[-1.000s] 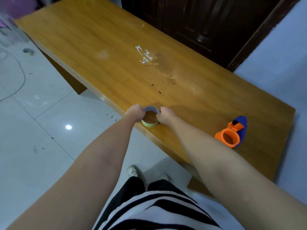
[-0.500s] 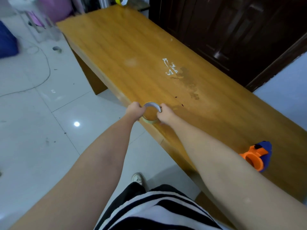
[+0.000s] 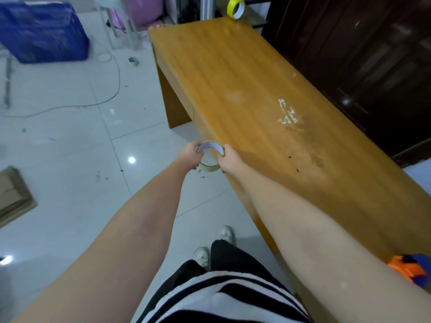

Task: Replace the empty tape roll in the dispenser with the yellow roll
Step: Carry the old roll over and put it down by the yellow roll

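Beside table (image 3: 233, 73), both hands' fingers grip empty roll (image 3: 209, 157); dispenser (image 3: 412, 271) half cut off.

This looks like a lived-in room in a home or a small storeroom: a long wooden bench (image 3: 245, 73) stands on a glossy white tiled floor (image 3: 70, 141) beside a dark panelled wooden door (image 3: 373, 54), with a blue crate (image 3: 44, 31), a loose cable (image 3: 112, 89) and flattened cardboard (image 3: 14, 194) lying about.

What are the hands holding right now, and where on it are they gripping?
Both hands hold the empty tape roll by its rim: the left hand grips its left side, the right hand its right side, at the near edge of the table.
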`<state>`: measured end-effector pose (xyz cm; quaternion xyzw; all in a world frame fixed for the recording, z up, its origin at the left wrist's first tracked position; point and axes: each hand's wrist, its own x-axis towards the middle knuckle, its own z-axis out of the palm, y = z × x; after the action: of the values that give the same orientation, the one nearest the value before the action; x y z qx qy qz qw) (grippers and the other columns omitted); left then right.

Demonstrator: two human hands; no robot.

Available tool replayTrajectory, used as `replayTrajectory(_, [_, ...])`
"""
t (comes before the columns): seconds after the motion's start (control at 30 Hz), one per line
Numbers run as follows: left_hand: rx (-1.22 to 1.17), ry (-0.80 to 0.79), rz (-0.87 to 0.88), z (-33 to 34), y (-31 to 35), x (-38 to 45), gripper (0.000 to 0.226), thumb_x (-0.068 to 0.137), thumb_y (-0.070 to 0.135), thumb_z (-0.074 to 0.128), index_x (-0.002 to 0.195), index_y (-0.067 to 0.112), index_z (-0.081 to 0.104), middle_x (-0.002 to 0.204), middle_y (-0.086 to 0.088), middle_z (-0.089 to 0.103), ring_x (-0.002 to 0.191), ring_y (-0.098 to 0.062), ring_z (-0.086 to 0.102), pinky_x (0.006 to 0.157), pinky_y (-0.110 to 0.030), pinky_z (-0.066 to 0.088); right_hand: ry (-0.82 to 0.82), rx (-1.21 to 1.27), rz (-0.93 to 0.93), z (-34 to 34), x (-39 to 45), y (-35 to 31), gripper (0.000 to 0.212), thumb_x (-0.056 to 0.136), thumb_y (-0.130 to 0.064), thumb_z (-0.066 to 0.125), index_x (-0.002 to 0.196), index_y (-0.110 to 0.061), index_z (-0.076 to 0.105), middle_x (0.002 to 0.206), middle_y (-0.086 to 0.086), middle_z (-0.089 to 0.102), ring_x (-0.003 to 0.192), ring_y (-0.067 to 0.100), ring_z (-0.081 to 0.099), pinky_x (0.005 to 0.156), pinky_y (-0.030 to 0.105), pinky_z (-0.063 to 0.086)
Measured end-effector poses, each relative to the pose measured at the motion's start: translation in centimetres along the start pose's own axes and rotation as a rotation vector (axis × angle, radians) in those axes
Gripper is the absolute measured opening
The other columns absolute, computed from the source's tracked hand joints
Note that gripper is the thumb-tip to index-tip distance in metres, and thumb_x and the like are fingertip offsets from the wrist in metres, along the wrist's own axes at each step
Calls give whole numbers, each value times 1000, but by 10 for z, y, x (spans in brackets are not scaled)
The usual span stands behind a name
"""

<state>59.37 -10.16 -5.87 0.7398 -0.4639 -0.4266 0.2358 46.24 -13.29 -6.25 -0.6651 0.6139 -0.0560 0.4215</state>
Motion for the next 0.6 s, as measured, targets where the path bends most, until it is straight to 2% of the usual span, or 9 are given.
replayTrajectory(0.1, [8,26,11,-13,-9,2,37,94,9,47,131,9,49,92,-11,55,78,-26,57,54,-25,47,-36,-35,-29,7,11,-12,23,95,-15,44,117,-6,45,94,12,50,78,27,53,67,36,43])
replayTrajectory(0.3, [-1,81,-23,-40,-23,24,33,92,11,53,125,7,50,90,-12,57,76,-26,58,54,-25,47,-68,-145,-99,17,46,-39,31,91,-13,46,122,-10,47,93,11,52,80,27,52,69,37,44])
replayTrajectory(0.47, [18,142,-71,-67,-20,63,30,92,13,52,122,7,50,90,-12,58,75,-28,60,66,-37,54,-101,-151,-145,16,94,-70,31,94,-11,43,126,-10,45,94,9,50,79,26,49,61,31,39])
replayTrajectory(0.53, [16,150,-77,-80,-16,84,33,91,13,55,123,7,49,93,-11,58,75,-28,60,63,-34,53,-112,-145,-147,11,115,-86,33,95,-9,42,128,-8,43,96,9,48,83,26,47,59,30,36])
replayTrajectory(0.6, [1,150,-92,-94,-12,105,37,90,14,56,125,9,48,94,-11,59,75,-27,60,65,-35,54,-118,-142,-144,7,138,-101,33,95,-8,42,128,-8,43,99,11,50,85,26,48,63,30,38])
